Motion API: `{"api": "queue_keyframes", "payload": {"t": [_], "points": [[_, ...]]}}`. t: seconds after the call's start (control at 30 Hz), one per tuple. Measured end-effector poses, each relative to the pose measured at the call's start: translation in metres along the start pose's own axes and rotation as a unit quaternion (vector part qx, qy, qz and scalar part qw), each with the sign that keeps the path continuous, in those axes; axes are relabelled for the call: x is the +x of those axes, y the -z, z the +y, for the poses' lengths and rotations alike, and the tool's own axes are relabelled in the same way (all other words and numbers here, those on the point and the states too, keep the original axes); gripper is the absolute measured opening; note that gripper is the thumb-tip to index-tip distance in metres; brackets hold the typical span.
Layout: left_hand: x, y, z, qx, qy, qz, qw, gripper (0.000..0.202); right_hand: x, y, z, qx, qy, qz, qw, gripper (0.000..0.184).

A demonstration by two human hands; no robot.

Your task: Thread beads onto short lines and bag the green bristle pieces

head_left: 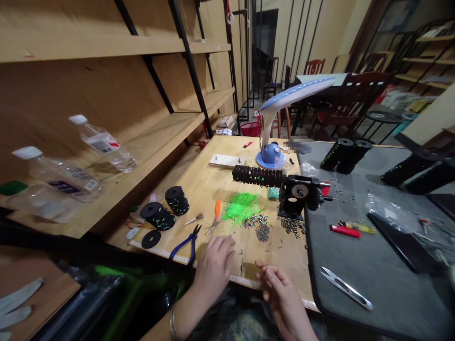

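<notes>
While both hands hover low over the wooden surface (201,189), the thing closest between them is a tiny metal pin (241,265), sitting on the wood just above the white measuring strip (245,280) that runs along the near edge. From the left hand (213,265), it lies off to the right and slightly forward. From the right hand (280,296), it lies to the left and forward. The right hand's fingertips look a touch nearer, but honestly it's close to a tie. Its long axis seems to run front to back, pointing away from the person, though it's so thin that's hard to swear to.

Left hand has its fingers pressed together and angled down, with nothing visibly pinched. Right hand is curled, fingers bunched toward the thumb, and you can't tell from this angle whether something tiny is in there because the fingers block the view.

Further up sit a heap of dark beads (263,232) and a tuft of neon green bristles (241,208), with blue-handled pliers (186,246) off to the left of the left hand. Little bits (280,244) scattered across the wood are too small to make out, and the forearms (185,315) get cut off by the bottom of the frame.
</notes>
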State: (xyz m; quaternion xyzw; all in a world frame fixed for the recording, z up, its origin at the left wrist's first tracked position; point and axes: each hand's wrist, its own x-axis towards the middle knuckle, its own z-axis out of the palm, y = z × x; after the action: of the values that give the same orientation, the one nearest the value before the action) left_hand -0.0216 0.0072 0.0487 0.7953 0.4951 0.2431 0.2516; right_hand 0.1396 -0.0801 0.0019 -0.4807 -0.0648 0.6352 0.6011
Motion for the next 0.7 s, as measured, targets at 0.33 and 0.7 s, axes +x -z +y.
{"api": "queue_keyframes", "payload": {"t": [0.33,0.7], "points": [[-0.007,-0.05,0.043,-0.503,0.255,-0.129,0.816,0.042,-0.001,-0.003,0.013,-0.041,0.058,-0.001,0.997,0.05],[0.002,-0.048,0.037,-0.346,0.157,-0.098,0.92,0.027,-0.016,0.119,-0.058,-0.611,0.454,0.173,0.625,0.036]]}}
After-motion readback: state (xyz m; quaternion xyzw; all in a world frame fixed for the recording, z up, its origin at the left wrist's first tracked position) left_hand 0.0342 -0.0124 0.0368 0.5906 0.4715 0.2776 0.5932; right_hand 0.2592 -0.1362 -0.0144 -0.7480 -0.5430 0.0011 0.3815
